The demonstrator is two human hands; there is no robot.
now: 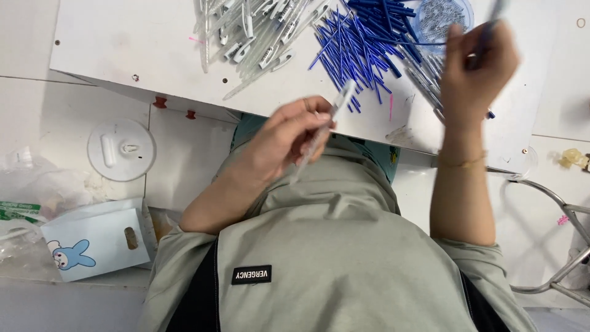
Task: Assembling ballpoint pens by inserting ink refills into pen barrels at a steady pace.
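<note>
Head view, left to right: a pale blue box [92, 240] with a rabbit drawing sits beyond the bench's left end; clear pen barrels [252, 31] lie heaped at the bench's far edge; the left hand [289, 138] pinches one clear pen barrel [326, 126] over the near edge; blue refills [359, 43] lie piled mid-bench; the right hand [479, 67] grips a blurred blue refill [488, 31] above the right end.

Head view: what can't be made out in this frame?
- Right hand: blurred by motion; the thin blue rod in its fingers shows only as a streak.
- Left hand: holds a clear pen barrel whose lower end blurs against the shirt.
- Round clear dish: cut off by the top edge; its small parts are too small to identify.
- Piles of clear barrels and blue refills: cut off at the top edge.
</note>
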